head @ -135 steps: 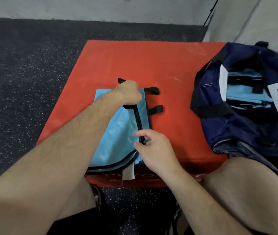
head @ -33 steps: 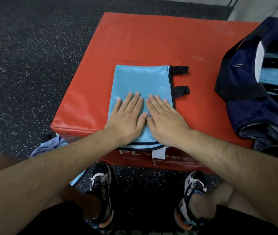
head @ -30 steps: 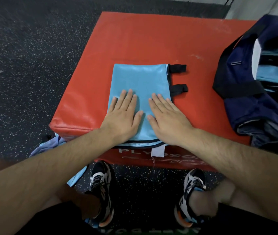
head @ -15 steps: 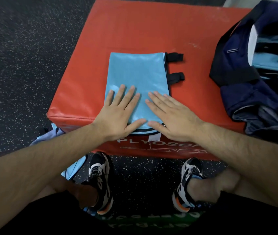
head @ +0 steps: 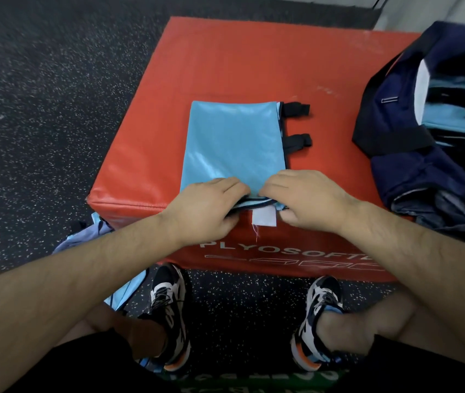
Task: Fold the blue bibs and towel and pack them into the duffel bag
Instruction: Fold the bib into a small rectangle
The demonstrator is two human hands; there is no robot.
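A light blue bib (head: 232, 140), folded into a tall rectangle with black trim and two black straps on its right side, lies on the red foam box (head: 254, 61). My left hand (head: 208, 207) and my right hand (head: 308, 198) both pinch its near edge at the front of the box, fingers curled over the hem. A white label hangs below the hem between them. The navy duffel bag (head: 424, 154) sits open at the right on the box, with more light blue fabric inside.
More light blue cloth (head: 95, 236) hangs off the floor side at the box's near left corner, by my left leg. Dark speckled rubber floor surrounds the box. My two shoes stand just in front of it.
Both hands lay flat on the bib, pressing it smooth; they slid toward me and now curl over and pinch its near edge. The camera tilted down a little.
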